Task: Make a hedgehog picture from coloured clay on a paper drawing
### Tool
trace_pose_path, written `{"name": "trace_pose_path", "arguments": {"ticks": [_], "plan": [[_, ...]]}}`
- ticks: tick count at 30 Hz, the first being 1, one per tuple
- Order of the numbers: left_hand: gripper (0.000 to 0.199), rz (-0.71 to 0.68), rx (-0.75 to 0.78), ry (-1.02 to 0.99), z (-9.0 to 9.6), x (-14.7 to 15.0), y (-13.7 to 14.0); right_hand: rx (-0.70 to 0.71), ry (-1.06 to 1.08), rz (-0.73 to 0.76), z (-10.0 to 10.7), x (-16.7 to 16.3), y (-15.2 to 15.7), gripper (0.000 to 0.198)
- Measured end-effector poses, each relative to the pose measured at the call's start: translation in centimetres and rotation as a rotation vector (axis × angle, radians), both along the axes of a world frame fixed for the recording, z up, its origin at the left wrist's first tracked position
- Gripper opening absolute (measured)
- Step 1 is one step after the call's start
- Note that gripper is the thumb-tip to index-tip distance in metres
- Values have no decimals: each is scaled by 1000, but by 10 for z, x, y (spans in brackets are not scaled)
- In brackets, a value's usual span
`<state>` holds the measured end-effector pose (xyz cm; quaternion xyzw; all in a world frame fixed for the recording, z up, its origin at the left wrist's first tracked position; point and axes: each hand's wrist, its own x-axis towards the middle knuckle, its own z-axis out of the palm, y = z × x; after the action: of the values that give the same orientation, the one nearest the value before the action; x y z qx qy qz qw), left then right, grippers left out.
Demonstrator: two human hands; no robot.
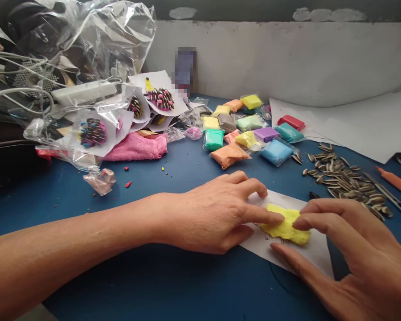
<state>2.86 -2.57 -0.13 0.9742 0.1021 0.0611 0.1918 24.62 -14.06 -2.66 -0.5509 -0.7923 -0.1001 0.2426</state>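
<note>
The left forearm (96,234) is stretched in from the lower left, and the left hand (214,216) is held palm down with fingers loosely spread, its index fingertip pressed onto a flattened, irregular patch of yellow modelling clay (285,228). The right hand (354,243) is arched in from the lower right; its bent fingers are set on the clay's right end, while the thumb is held apart below. Both hands are unclenched, the clay being touched rather than grasped. It is laid on a white paper sheet (316,258) bearing a partly covered line drawing, supported by a blue tabletop (173,281). Striped sunflower seeds (349,180) are heaped near the right hand; beyond, colourful plastic-wrapped blocks (276,152) are clustered.
</note>
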Motion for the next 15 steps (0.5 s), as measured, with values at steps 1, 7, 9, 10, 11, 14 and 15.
{"name": "trace_pose_path", "arguments": {"ticks": [1,7,9,10,11,14,15], "plan": [[41,0,2,0,0,0,0,8,-15,-1,0,-2,1,22],[40,-19,31,3,0,1,-1,12,-48,-38,1,-7,12,24],[40,-22,34,2,1,1,-1,14,-51,-34,1,-7,14,24],[40,-22,35,2,1,1,-1,13,-52,-33,1,-7,13,23],[40,-23,37,2,1,1,-1,21,-53,-27,2,-7,13,23],[42,-22,48,12,1,1,-1,27,-57,-36,5,-3,9,28],[42,-19,52,16,1,1,-1,25,-50,-66,5,-1,8,30]]}}
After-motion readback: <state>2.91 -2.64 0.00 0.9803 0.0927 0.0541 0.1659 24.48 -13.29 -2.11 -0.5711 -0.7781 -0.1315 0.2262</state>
